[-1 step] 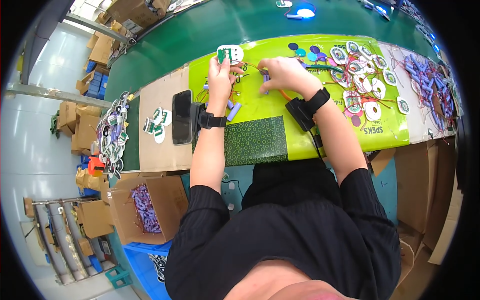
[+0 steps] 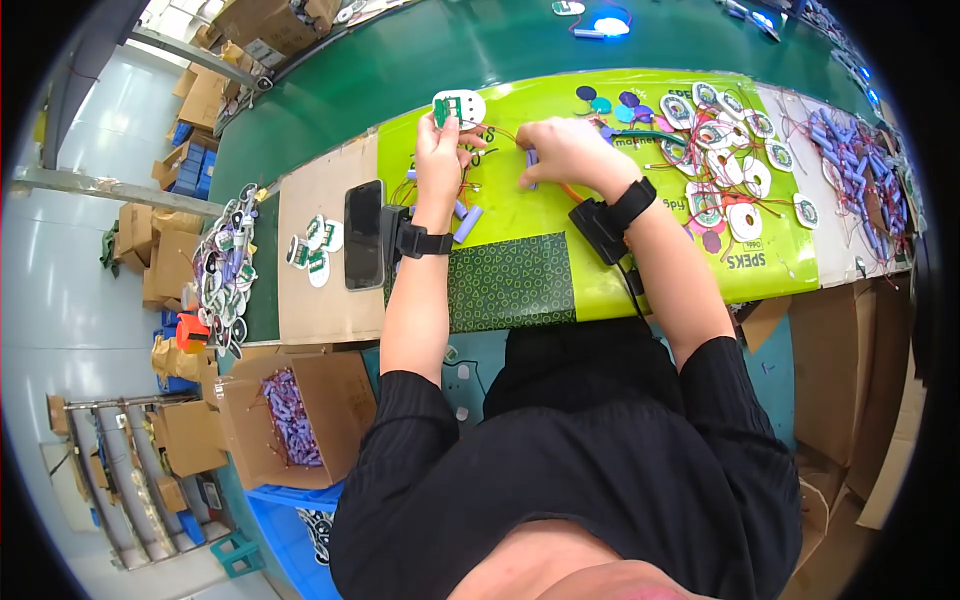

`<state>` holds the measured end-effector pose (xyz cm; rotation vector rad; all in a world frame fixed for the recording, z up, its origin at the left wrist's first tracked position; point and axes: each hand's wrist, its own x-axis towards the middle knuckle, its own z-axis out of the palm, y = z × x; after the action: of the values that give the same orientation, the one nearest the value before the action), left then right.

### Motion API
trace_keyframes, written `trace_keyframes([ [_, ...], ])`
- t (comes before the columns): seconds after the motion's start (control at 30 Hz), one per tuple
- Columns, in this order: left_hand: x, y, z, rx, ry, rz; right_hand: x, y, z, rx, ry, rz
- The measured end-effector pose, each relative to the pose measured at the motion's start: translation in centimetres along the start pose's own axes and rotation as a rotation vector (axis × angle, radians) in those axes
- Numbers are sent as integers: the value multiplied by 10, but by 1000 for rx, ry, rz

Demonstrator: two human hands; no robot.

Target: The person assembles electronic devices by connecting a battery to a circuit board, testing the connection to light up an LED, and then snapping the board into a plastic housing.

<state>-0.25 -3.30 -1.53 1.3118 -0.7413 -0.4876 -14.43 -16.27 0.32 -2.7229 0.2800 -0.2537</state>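
My left hand [image 2: 442,145] is closed on the edge of a white round disc [image 2: 470,104] with a green circuit board [image 2: 447,112] on it. A thin red wire runs from the disc toward my right hand [image 2: 570,150]. That hand is curled, with a purple cylindrical battery cell [image 2: 532,168] between thumb and fingers; its fingertips are partly hidden. Below my left hand, loose purple cells [image 2: 466,224] and thin wires lie on the yellow-green mat [image 2: 515,215]. To the right is a cluster of white discs with red wires [image 2: 722,160].
A black phone [image 2: 364,235] and several discs with green boards [image 2: 318,262] lie left of the mat. Purple cells are heaped at the far right [image 2: 855,165]. More discs pile up at the left edge [image 2: 228,265]. Below stands a cardboard box [image 2: 345,400] of cells.
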Motion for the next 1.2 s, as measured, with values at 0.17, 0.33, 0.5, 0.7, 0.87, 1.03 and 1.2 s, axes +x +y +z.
trace_keyframes([
  [0.17, 3, -2, 4, -24, -6, 0, 5, 1, 22, 57, 143, 50],
  [0.33, 2, -1, 4, 10, 8, 4, 19, 13, 40, 263, 540, 190],
  [0.5, 1, -2, 2, 20, 25, 17, 6, 45, -6, 93, 524, 293],
  [0.7, 3, -5, 3, 5, 25, 26, -50, 120, -64, -55, 390, 733],
  [0.87, -1, -1, 3, 60, 15, 12, -87, 150, -78, -88, 360, 949],
  [1.03, 0, -3, 6, 69, 10, 0, -73, 167, -50, -141, 439, 847],
  [1.2, -2, 1, 8, 43, -17, 25, -65, 157, -58, 15, 624, 694],
])
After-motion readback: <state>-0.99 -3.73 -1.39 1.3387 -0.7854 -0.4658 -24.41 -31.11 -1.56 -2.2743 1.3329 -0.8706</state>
